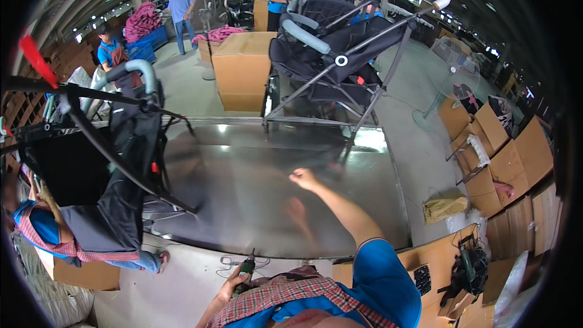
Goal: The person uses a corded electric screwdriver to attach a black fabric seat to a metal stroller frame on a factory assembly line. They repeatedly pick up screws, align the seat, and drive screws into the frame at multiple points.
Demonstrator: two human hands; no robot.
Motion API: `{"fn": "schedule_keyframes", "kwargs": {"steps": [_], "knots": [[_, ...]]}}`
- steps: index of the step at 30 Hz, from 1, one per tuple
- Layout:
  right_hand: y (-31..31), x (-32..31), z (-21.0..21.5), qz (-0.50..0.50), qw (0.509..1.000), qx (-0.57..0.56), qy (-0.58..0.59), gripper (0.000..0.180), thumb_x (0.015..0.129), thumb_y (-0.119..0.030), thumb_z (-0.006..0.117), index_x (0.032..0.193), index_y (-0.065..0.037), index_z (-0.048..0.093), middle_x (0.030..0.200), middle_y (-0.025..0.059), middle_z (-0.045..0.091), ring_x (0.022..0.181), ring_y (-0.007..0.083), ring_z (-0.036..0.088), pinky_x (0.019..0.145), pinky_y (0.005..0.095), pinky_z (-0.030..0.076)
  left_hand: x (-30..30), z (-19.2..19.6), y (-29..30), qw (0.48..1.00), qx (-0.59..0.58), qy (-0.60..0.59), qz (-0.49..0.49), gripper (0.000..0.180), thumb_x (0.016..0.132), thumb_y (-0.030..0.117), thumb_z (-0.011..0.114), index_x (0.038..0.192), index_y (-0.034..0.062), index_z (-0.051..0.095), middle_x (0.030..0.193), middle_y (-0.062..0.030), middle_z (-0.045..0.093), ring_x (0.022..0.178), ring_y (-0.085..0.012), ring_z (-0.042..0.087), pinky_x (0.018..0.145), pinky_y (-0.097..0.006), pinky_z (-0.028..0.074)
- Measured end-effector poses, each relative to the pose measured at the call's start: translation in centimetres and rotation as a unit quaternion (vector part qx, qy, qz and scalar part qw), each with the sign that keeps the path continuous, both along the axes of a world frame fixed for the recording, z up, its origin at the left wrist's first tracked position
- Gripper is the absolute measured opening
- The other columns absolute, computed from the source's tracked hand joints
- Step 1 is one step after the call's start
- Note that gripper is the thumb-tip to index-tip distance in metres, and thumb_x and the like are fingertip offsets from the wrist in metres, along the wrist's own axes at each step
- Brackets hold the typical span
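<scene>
Plaid cloth and a blue sleeve fill the lower edge, closest to the lens. Just above them the left hand (234,284) has its grip wrapped tight around a small dark power tool (246,268), held low at the near edge of the bench (255,206), whose steel top shines and mirrors what is over it. A thin cable (234,261) loops on the bench edge just beside the tool.

The right hand (302,177) is stretched forward over the middle of the bench, fingers loosely curled and holding nothing (whether it touches the steel cannot be told).

On the far edge of the bench stands a dark stroller (331,51) with grey padded bar and white curved handles, tilted back. A second dark stroller frame (115,146) rests on the left end, with another person in a blue shirt and plaid apron (45,231) beside it. Cardboard boxes (243,67) stand behind the bench, and open cartons (504,152) lie on the floor to the right.
</scene>
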State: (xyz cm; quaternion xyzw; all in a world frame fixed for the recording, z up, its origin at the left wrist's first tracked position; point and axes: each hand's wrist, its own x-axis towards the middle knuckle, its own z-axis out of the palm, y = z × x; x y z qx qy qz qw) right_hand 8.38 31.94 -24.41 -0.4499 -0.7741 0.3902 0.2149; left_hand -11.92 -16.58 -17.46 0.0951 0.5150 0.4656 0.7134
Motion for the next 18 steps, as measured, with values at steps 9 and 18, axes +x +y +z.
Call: {"fn": "schedule_keyframes", "kwargs": {"steps": [9, 18], "knots": [[31.1, 26.4, 5.4, -0.356, 0.923, 0.111, 0.093, 0.068, 0.086, -0.067, 0.063, 0.095, 0.000, 0.069, 0.094, 0.0207, 0.072, 0.091, 0.0379, 0.068, 0.077, 0.0518, 0.050, 6.4, -0.4, 11.3, 0.997, -0.060, 0.031, -0.022, 0.081, 0.092, 0.028, 0.067, 0.160, 0.0155, 0.024, 0.118, -0.0101, 0.061, 0.099, -0.0203, 0.061, 0.090, -0.032, 0.050], [45.7, 28.9, 24.5, -0.305, 0.913, 0.088, 0.256, 0.076, 0.086, -0.061, 0.070, 0.122, 0.005, 0.056, 0.110, 0.0173, 0.061, 0.110, 0.0246, 0.058, 0.099, 0.0397, 0.042, 11.3, 4.1, 14.3, 0.994, -0.086, -0.021, 0.056, 0.079, 0.093, 0.029, 0.067, 0.159, 0.0150, 0.026, 0.121, -0.0093, 0.059, 0.101, -0.0194, 0.060, 0.092, -0.031, 0.049]]}}
